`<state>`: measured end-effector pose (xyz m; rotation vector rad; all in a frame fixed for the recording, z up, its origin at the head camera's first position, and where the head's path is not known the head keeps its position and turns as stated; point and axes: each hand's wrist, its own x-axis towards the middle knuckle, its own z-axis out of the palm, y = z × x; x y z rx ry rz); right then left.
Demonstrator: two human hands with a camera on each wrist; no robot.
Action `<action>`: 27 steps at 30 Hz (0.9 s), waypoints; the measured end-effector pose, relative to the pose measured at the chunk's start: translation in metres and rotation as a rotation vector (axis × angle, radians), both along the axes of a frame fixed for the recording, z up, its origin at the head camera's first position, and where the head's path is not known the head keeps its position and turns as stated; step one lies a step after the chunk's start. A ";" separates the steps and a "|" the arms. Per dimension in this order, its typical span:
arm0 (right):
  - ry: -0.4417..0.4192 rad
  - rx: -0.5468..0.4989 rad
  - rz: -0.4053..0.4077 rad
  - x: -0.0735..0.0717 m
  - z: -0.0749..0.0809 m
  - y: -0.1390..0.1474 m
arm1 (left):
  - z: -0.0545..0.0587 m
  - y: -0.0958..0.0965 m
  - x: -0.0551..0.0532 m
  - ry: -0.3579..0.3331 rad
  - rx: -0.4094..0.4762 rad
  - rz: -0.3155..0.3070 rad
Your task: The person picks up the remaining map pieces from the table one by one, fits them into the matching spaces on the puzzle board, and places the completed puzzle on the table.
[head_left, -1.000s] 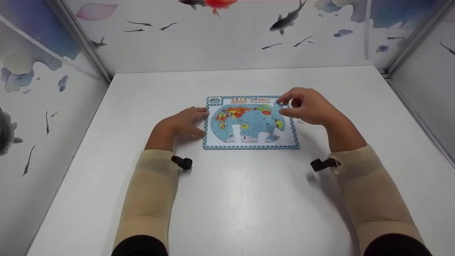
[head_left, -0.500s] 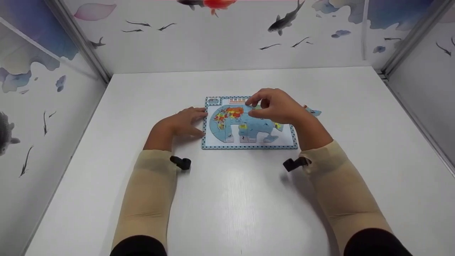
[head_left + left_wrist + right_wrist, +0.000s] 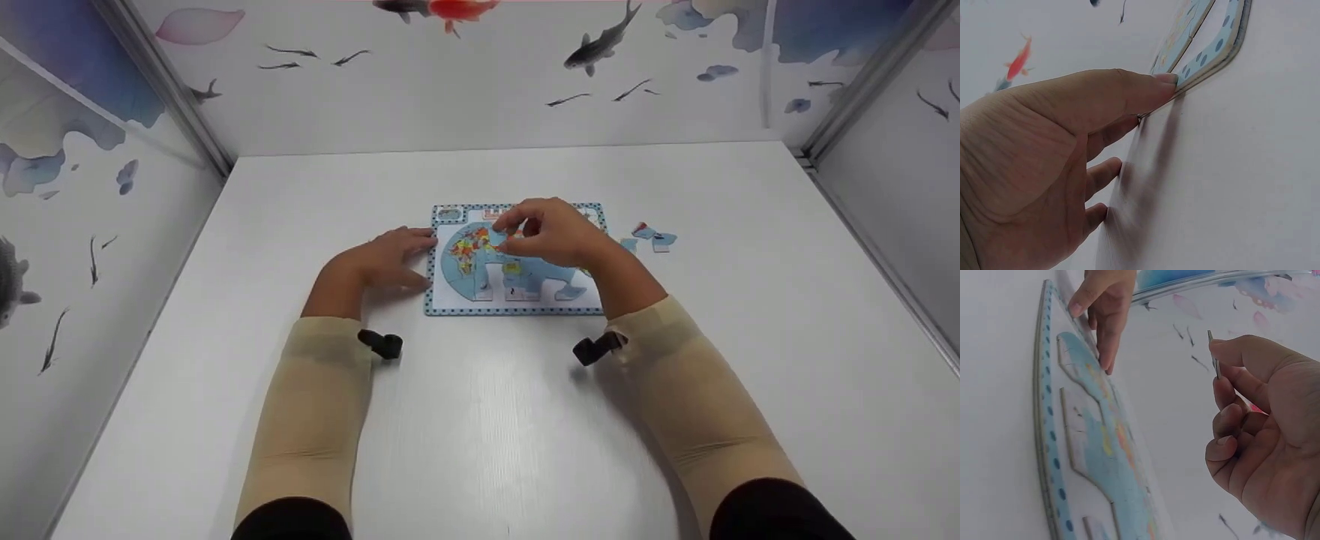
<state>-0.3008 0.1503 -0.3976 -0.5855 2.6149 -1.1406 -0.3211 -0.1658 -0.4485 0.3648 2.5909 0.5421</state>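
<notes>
Right grip (image 3: 553, 232) on partly hidden puzzle piece (image 3: 1217, 369)

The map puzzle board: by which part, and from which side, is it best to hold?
Probably by the dotted border of the map puzzle board, from its left and right sides: the thin board lies flat on the table, and a level hold should keep its map pieces steady. The left hand touches its left edge; the right hand pinches a puzzle piece.
</notes>
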 end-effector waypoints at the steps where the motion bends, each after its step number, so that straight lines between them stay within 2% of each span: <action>1: -0.011 0.007 -0.006 -0.001 -0.004 -0.001 | 0.000 0.000 0.000 0.001 -0.002 -0.002; 8: -0.081 0.057 -0.062 -0.009 -0.024 -0.004 | 0.002 0.000 0.001 0.019 0.006 -0.036; 12: -0.113 0.079 -0.079 -0.010 -0.032 -0.007 | 0.001 -0.001 0.002 0.016 0.006 -0.020; 17: -0.145 0.103 -0.085 -0.011 -0.040 -0.010 | 0.004 0.000 0.003 0.011 0.010 -0.006; 27: -0.168 0.149 -0.071 -0.011 -0.049 -0.013 | 0.002 -0.001 -0.001 0.012 0.005 -0.048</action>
